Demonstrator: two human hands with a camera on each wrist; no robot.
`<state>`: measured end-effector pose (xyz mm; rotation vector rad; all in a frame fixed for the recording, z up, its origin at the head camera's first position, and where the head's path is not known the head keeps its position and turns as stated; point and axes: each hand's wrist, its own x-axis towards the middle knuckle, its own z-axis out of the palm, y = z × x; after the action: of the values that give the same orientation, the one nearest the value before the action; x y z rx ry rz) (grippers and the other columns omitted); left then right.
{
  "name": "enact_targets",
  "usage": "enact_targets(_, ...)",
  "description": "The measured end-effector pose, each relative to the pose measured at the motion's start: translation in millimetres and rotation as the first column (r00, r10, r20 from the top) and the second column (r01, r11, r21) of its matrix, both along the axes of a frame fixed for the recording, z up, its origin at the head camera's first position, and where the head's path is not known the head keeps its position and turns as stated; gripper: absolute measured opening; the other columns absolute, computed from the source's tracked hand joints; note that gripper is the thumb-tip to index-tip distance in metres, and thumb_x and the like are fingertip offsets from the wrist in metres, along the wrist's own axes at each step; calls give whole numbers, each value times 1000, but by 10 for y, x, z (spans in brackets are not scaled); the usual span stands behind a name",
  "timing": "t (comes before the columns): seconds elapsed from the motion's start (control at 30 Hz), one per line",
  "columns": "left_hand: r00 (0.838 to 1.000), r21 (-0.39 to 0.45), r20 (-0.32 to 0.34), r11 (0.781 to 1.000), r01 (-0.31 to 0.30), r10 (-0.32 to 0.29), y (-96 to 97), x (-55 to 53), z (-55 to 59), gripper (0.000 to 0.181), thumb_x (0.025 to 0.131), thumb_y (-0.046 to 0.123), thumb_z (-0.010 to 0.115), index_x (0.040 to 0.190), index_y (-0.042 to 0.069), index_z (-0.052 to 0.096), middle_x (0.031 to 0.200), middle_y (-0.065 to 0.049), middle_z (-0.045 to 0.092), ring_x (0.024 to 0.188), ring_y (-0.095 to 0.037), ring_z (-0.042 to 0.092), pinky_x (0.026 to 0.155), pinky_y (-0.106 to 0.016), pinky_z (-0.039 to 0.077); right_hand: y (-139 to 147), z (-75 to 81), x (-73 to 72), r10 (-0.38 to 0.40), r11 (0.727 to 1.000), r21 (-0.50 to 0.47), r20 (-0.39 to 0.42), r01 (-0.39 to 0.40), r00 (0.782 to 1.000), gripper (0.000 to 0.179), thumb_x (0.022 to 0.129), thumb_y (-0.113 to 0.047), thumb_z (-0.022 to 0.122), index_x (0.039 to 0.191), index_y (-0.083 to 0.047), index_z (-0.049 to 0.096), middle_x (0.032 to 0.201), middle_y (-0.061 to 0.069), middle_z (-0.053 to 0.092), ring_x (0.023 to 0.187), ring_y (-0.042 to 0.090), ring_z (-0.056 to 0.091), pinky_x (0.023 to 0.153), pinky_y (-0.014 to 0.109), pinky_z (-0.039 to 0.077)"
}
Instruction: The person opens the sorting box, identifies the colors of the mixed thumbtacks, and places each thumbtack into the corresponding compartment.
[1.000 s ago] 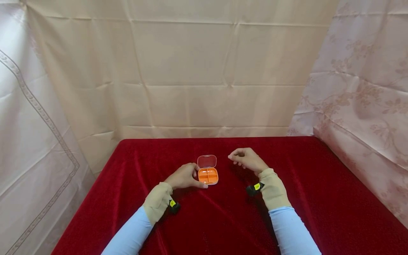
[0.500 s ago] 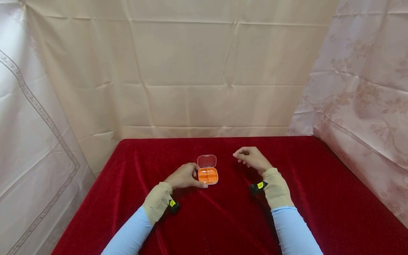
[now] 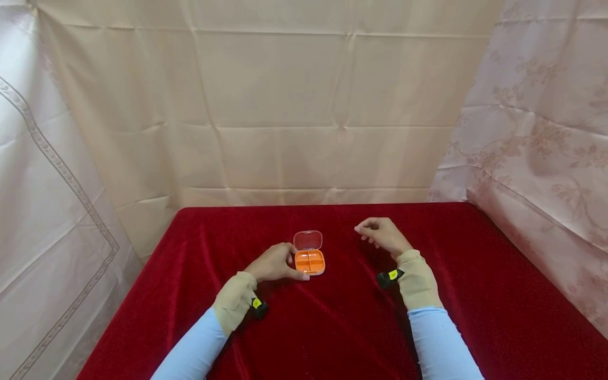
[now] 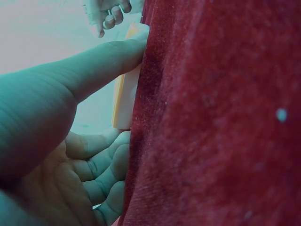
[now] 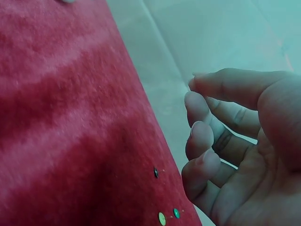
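Soft light is filling the head view, the white cloth [image 3: 33,200] gleaming at left. Both wrist views are showing a cyan cast; the left's red cloth [image 4: 225,155] is apparently blurring at right.

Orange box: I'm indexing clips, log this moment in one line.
orange box: lid open | left hand: holding box | right hand: apart from box, grasp unclear | small discs: on red cloth
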<state>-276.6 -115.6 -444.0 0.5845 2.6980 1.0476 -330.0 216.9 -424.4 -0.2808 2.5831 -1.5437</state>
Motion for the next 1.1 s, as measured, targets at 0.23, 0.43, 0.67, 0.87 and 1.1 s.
enact_targets(0.23,1000,18,25,1000,-10,10,-7,7,3,64,74,38,94,116,3,61,87,-3,58,79,-17,53,73,-32,46,62,17,0,-6,1000,5,-29,7,1000,34,100,-23,70,118,6,68,88,10,68,75,22,58,57,29,45)
enact_targets(0.43,1000,3,13,1000,-14,14,-7,4,11,64,74,40,94,115,4,61,86,-3,58,79,-17,53,72,-32,45,98,32,6,-27,999,25,-26,27,999,34,101,-24,69,118,4,68,90,12,68,77,25,59,59,30,46)
enact_targets(0.67,1000,29,24,999,-15,14,-8,2,-7,62,73,39,95,113,6,61,86,-2,58,80,-16,53,73,-32,46,188,9,2,-57,998,23,-9,57,998,32,101,-21,67,118,6,68,93,14,68,73,23,57,58,29,46)
enact_targets(0.87,1000,26,26,1000,-15,14,-3,0,-9,62,73,39,94,113,6,61,87,-2,58,80,-16,53,74,-32,46,270,-19,-7,-82,996,22,6,82,997,32,102,-22,67,120,5,69,96,16,69,73,21,58,59,31,47)
enact_targets(1.1,999,24,27,1000,-18,17,-1,-1,-7,62,73,39,95,114,5,61,87,-2,58,80,-17,53,73,-32,46,326,-26,6,-118,992,53,14,117,993,32,102,-23,66,119,4,69,92,10,67,77,23,59,61,31,47)
